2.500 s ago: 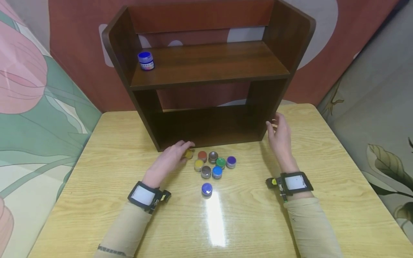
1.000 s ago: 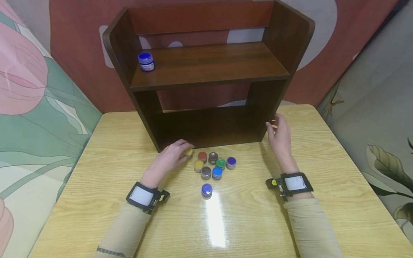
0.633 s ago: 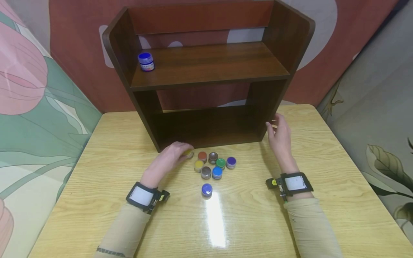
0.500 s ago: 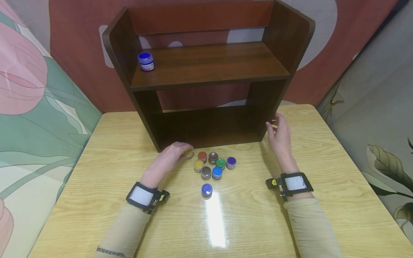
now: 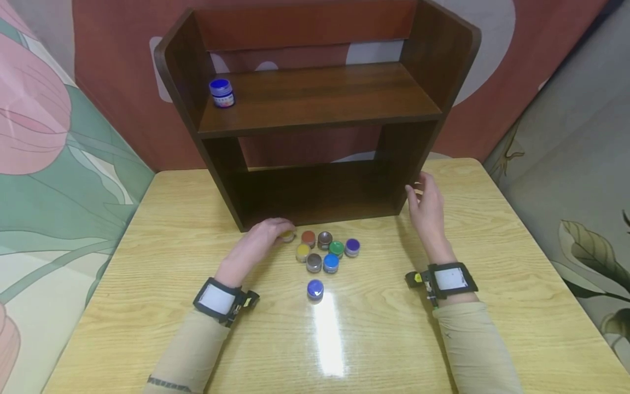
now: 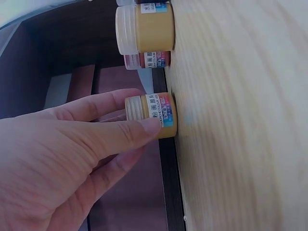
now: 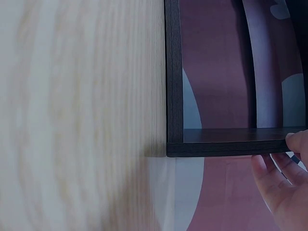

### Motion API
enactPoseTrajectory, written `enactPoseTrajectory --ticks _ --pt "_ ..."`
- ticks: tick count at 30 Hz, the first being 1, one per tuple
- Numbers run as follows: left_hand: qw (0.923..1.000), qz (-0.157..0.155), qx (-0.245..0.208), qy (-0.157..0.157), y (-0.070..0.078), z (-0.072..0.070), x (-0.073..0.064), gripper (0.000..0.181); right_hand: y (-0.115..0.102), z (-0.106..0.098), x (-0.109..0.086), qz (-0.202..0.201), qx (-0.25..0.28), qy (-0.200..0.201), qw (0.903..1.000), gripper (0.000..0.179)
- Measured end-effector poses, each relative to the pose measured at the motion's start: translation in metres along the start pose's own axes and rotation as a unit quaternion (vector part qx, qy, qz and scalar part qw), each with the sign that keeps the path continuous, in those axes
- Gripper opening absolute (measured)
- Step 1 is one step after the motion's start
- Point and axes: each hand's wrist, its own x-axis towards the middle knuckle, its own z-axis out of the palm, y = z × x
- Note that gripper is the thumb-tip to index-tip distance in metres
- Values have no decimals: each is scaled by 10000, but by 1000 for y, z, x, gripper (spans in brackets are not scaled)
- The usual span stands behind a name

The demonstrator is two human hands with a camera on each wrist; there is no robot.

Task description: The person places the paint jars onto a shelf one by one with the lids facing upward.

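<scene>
My left hand [image 5: 258,243] pinches a small ochre-yellow paint jar [image 6: 167,131] between thumb and fingers. The jar stands on the table right by the front edge of a dark brown wooden shelf [image 5: 320,123]; in the head view, the fingers partly cover it. At the shelf's right side panel, my right hand [image 5: 427,210] holds on, thumb [image 7: 296,142] at the front edge and fingers on the outer side. Beside the left hand, several paint jars are grouped, among them a second yellow jar [image 5: 303,251] and a red-brown jar [image 5: 308,238].
A larger blue jar [image 5: 222,93] stands at the left of the upper shelf board. Green [image 5: 337,249], purple [image 5: 352,247] and light blue [image 5: 331,263] jars belong to the group; a dark blue jar [image 5: 315,289] sits apart, nearer me. Behind the shelf hangs patterned cloth [image 5: 115,82].
Since one second ago, my left fingers have dipped slightly with the yellow jar, in nearly the same spot. My right hand and the other jars have stayed put.
</scene>
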Motion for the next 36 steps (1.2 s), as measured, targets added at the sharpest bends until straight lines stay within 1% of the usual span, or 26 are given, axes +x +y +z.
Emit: enactPoseTrajectory --ticks 4,12,14,17,19,22,25,29,33,36 --pt "10000 55 42 5 0 1 0 33 -1 -1 0 -15 36 7 10000 37" --pt "9999 10 -89 -108 0 1 -1 39 -2 -1 1 -31 43 31 10000 37" --pt "9999 -8 -142 -79 1 1 -1 41 -2 0 1 -37 57 39 10000 36" --pt "9998 -101 -183 47 3 0 0 44 -1 0 1 -26 52 46 10000 36" --pt "9995 -198 -155 186 4 -1 1 42 -2 0 1 -14 35 39 10000 36" --pt "9987 -357 -100 344 5 0 3 33 -1 0 0 8 7 27 10000 36" --pt "9979 -520 -52 380 6 3 4 27 -1 0 0 14 5 16 10000 36" --pt "9971 -662 0 367 5 7 4 26 -1 -1 0 -6 28 4 10000 36" --pt "9970 -674 12 373 5 10 4 25 -2 -1 0 -27 69 14 10000 35" --pt "9972 -625 24 407 5 11 5 24 -2 -1 0 -31 88 22 10000 35"
